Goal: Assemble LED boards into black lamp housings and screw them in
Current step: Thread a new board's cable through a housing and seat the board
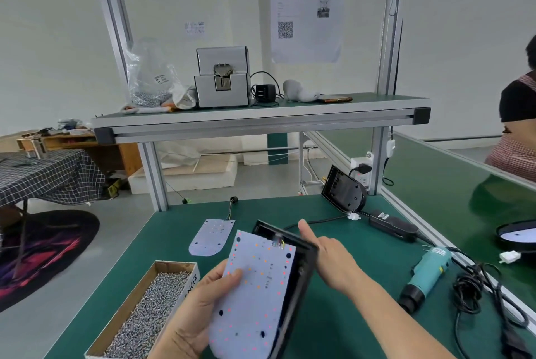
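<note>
From where I stand the job looks to be in its early part on this unit. The person holds one LED board (255,286) over a black lamp housing (303,270), just above the tabletop (174,228) and close to the body. The left hand (203,300) grips the board's near-left edge, with the thumb pressed on the lit face and the fingers underneath. The right hand (330,254) clasps the housing's far right side with its thumb sticking up. The two hands are apart, one on each piece. The board's small lights glow red and orange, and short wires at its top end seem to run down into the housing. It sits tilted, its left side raised off the frame, so I judge it is not yet seated. The dark mounting holes in it look empty, so no screws seem to be in. The teal electric screwdriver (429,271) lies untouched on the right, and the open box of screws (145,312) sits just left of the work. What remains, as I read it, is laying the board flat in the housing and driving every screw. A second board (211,238) lies bare further back, and another housing (343,190) leans against the frame post, so at least one more lamp is waiting.
</note>
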### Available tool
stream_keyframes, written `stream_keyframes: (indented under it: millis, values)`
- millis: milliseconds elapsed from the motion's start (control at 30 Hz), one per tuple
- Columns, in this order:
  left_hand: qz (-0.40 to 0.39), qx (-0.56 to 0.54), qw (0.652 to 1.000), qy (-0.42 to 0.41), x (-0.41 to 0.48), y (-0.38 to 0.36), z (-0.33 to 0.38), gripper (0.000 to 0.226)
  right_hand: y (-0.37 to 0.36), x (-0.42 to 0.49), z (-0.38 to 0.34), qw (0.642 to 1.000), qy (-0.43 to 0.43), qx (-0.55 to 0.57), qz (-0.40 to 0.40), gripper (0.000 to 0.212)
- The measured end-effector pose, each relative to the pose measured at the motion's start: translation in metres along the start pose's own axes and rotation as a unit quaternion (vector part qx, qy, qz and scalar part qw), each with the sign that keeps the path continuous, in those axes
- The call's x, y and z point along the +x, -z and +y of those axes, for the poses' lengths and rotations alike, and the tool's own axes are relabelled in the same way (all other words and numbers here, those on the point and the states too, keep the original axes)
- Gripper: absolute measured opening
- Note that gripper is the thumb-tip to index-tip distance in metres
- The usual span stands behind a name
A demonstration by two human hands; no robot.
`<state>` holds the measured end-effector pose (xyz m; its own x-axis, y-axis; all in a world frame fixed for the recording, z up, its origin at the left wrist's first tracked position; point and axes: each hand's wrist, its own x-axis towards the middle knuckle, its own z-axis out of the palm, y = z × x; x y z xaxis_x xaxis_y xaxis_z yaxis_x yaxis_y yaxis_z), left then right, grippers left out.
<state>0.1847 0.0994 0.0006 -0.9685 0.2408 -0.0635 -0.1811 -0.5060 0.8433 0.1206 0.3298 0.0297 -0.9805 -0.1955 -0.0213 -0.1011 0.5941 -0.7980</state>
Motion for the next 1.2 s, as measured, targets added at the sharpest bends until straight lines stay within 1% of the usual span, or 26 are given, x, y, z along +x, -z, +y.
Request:
stream_keyframes:
  millis: [33, 67, 100, 167, 233, 300, 367, 433, 500, 533, 567, 600, 700, 767, 800, 867, 933, 1000, 1100, 1200]
  values:
    - [0.002, -0.001, 1.0, 0.001, 0.0, 0.001, 0.001, 0.035, -0.001, 0.002, 0.004, 0.998, -0.005, -0.048, 0.039, 0.071]
    - [0.003, 0.003, 1.0, 0.003, 0.0, 0.001, 0.002, 0.035, -0.002, 0.003, 0.007, 0.997, -0.007, -0.049, 0.058, 0.074]
    - [0.006, 0.01, 1.0, 0.005, 0.0, 0.0, 0.004, 0.035, -0.002, 0.005, 0.011, 0.998, -0.005, -0.036, 0.054, 0.075]
    - [0.01, 0.029, 1.0, 0.006, 0.002, -0.004, 0.006, 0.034, -0.001, 0.006, 0.014, 0.999, -0.008, -0.035, 0.012, 0.066]
    - [0.018, 0.052, 0.998, 0.004, 0.003, -0.007, 0.009, 0.041, 0.002, 0.006, 0.014, 0.998, 0.003, -0.061, -0.023, 0.061]
    - [0.022, 0.075, 0.997, 0.008, 0.003, -0.01, 0.009, 0.048, 0.004, 0.003, 0.011, 0.999, 0.01, -0.048, -0.003, 0.059]
    - [0.02, 0.091, 0.996, 0.006, 0.003, -0.012, 0.008, 0.043, 0.007, 0.001, 0.009, 0.997, 0.013, 0.03, 0.072, 0.053]
    - [0.027, 0.095, 0.995, -0.001, 0.004, -0.012, 0.007, 0.036, 0.015, -0.007, 0.006, 0.975, 0.049, 0.127, 0.176, 0.037]
    - [0.036, 0.091, 0.995, -0.008, 0.005, -0.012, 0.004, 0.034, 0.024, -0.021, -0.002, 0.941, 0.126, 0.175, 0.261, 0.024]
    - [0.04, 0.088, 0.995, -0.01, 0.005, -0.013, 0.003, 0.032, 0.027, -0.028, -0.006, 0.93, 0.173, 0.173, 0.273, 0.022]
    - [0.041, 0.087, 0.995, -0.011, 0.004, -0.014, 0.003, 0.03, 0.029, -0.035, -0.01, 0.929, 0.213, 0.156, 0.26, 0.021]
    - [0.041, 0.086, 0.995, -0.011, 0.004, -0.016, 0.002, 0.029, 0.029, -0.041, -0.015, 0.935, 0.236, 0.125, 0.233, 0.021]
    - [0.046, 0.087, 0.995, -0.011, 0.006, -0.02, -0.002, 0.031, 0.024, -0.048, -0.019, 0.96, 0.238, -0.009, 0.144, 0.022]
    - [0.052, 0.094, 0.994, -0.017, 0.006, -0.025, -0.003, 0.032, 0.02, -0.047, -0.018, 0.961, 0.239, -0.06, 0.124, 0.02]
    - [0.053, 0.096, 0.994, -0.021, 0.007, -0.027, -0.004, 0.032, 0.018, -0.046, -0.018, 0.962, 0.238, -0.058, 0.122, 0.02]
    - [0.05, 0.094, 0.994, -0.032, 0.008, -0.029, -0.007, 0.037, 0.015, -0.044, -0.016, 0.966, 0.219, 0.017, 0.138, 0.021]
    - [0.051, 0.098, 0.993, -0.047, 0.008, -0.027, -0.01, 0.042, 0.014, -0.042, -0.014, 0.961, 0.197, 0.098, 0.168, 0.024]
    - [0.054, 0.106, 0.991, -0.059, 0.007, -0.026, -0.013, 0.048, 0.011, -0.041, -0.012, 0.955, 0.186, 0.127, 0.195, 0.027]
    - [0.058, 0.097, 0.991, -0.072, 0.008, -0.024, -0.019, 0.055, 0.01, -0.04, -0.01, 0.956, 0.181, 0.112, 0.203, 0.024]
    - [0.054, 0.083, 0.991, -0.085, 0.008, -0.023, -0.025, 0.056, 0.017, -0.038, -0.008, 0.968, 0.179, 0.061, 0.167, 0.026]
